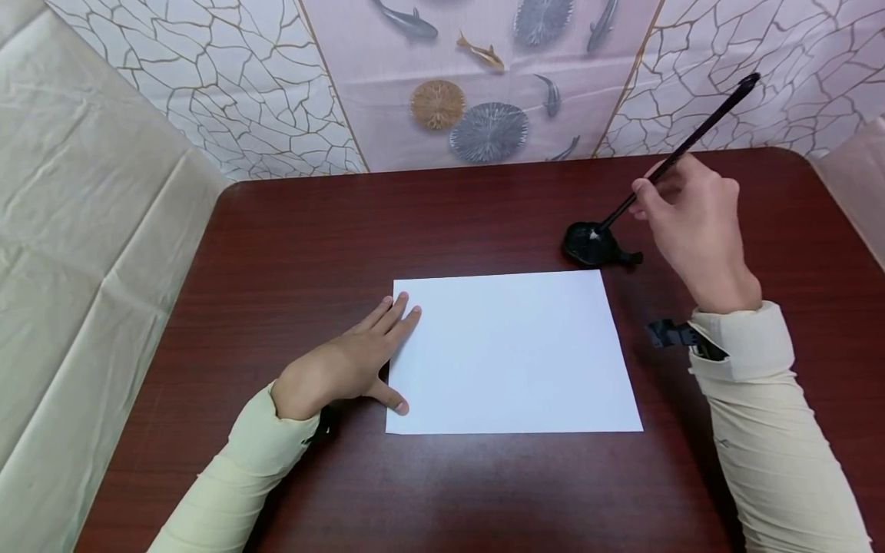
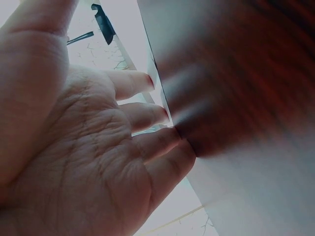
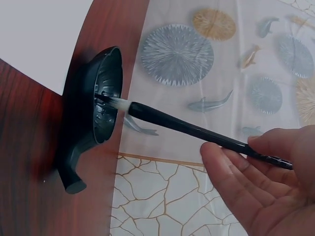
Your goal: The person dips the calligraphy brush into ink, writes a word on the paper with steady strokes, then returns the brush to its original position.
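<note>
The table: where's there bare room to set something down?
The table is bare left of the left hand, beyond the paper left of the black dish, and nearer than the paper, between the sleeves. Crowded: far right, around dish, brush and right hand.

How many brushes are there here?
1: the brush in the right hand, its tip in the black dish. No other shows, though the sleeves hide part of the table.

"Where's the head camera?"
"Above, facing forward and down across the red-brown wooden tabletop (image 1: 311,230)."
"And the wrists?"
"Close, tilted: left along the bare palm (image 2: 93,132), right at the round black dish (image 3: 82,105) the head view shares."
</note>
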The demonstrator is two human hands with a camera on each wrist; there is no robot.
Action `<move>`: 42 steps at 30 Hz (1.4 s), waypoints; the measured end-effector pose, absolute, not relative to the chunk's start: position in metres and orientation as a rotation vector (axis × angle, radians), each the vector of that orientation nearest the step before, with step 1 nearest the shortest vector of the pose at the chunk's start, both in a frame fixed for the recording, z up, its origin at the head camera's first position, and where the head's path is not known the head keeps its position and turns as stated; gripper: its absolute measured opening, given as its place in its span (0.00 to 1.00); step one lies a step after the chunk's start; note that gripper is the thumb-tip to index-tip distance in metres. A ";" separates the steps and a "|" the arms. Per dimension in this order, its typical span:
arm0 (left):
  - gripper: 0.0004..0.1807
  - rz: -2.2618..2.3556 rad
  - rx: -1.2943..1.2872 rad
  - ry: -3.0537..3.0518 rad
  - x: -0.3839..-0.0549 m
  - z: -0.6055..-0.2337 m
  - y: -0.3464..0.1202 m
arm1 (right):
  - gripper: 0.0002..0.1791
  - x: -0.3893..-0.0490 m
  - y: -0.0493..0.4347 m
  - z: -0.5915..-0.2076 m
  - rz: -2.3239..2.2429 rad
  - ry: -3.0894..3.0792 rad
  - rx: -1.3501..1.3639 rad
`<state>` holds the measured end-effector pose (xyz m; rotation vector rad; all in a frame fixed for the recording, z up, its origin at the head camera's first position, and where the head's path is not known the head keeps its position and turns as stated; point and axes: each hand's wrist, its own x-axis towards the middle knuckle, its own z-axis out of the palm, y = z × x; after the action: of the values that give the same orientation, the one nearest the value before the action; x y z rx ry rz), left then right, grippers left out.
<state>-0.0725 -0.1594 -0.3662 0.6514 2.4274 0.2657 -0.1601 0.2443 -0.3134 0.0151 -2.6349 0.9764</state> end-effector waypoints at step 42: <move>0.71 0.332 0.640 2.389 -0.079 -0.365 -0.165 | 0.04 -0.130 0.223 -0.269 1.093 -2.425 0.052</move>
<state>-0.0788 -0.1647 -0.3650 0.6396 2.3894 0.3324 -0.1297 0.2232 -0.2688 0.0516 -2.4250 1.0926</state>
